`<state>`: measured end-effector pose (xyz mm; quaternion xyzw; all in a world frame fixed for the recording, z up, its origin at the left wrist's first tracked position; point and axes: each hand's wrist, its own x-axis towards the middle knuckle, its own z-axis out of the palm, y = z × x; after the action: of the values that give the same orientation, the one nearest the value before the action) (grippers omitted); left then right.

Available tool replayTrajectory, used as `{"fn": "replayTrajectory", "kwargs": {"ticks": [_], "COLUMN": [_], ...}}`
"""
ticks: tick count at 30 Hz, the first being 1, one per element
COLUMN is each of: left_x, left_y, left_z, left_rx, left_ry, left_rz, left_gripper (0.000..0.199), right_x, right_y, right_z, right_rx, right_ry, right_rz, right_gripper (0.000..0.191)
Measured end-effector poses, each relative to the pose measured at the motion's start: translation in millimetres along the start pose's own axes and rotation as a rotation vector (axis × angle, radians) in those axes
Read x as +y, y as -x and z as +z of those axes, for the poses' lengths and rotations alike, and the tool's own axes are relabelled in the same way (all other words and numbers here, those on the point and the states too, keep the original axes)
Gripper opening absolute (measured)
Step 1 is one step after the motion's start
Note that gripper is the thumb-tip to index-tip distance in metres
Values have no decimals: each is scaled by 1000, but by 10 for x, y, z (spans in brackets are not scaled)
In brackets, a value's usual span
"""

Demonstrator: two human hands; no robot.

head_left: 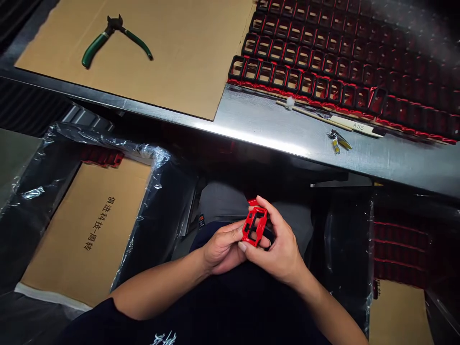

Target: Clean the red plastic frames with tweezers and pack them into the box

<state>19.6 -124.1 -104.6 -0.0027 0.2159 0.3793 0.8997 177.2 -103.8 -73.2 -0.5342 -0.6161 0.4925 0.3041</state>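
Scanning left to right: green-handled cutters [114,38] lie on the cardboard sheet [172,52], well out of reach, so any trimming means letting go with one hand. Lined box [86,225] sits open at the left knee. Left hand [223,249] and right hand [278,251] both pinch the red frame [255,225] over the lap, below the steel bench edge [287,139], with fingertips only and thumbs on its rim. Risks as I judge them: the thin ribs could flex or snap if the hands twist against each other; a slip drops the frame between the knees. Rows of red frames [323,67] sit close to the bench edge, and the tweezers [338,140] beside them could get knocked off by a sleeve.
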Motion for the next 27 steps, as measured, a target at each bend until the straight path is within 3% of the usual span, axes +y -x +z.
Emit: {"fn": "replayTrajectory", "kwargs": {"ticks": [6, 11, 13, 15, 17, 19, 23, 27], "left_x": [-3, 7, 49, 121, 213, 307, 434, 446], "left_y": [13, 13, 13, 23, 44, 72, 120, 124], "left_z": [-15, -8, -4, -6, -4, 16, 134, 232], "left_rx": [-6, -11, 16, 88, 147, 140, 42, -23], "left_ry": [-19, -114, -345, -772, -1240, -1594, -1966, -2045], "left_rz": [18, 50, 171, 391, 614, 727, 669, 638], "left_gripper": [32, 37, 30, 19, 9, 7, 20, 31], "right_x": [-9, 32, 82, 153, 236, 313, 391, 391], "right_y": [-6, -13, -9, 7, 42, 93, 211, 283], "right_z": [1, -24, -47, -75, -101, -112, -71, -12], "right_rx": [-32, -145, -167, -149, -139, -169, -151, -124], "right_ry": [-52, -182, -212, -270, -378, -500, -569, -655], "right_rz": [0, -10, -32, -39, 2, 91, 208, 289], "right_gripper": [86, 89, 91, 85, 66, 46, 33, 30]}}
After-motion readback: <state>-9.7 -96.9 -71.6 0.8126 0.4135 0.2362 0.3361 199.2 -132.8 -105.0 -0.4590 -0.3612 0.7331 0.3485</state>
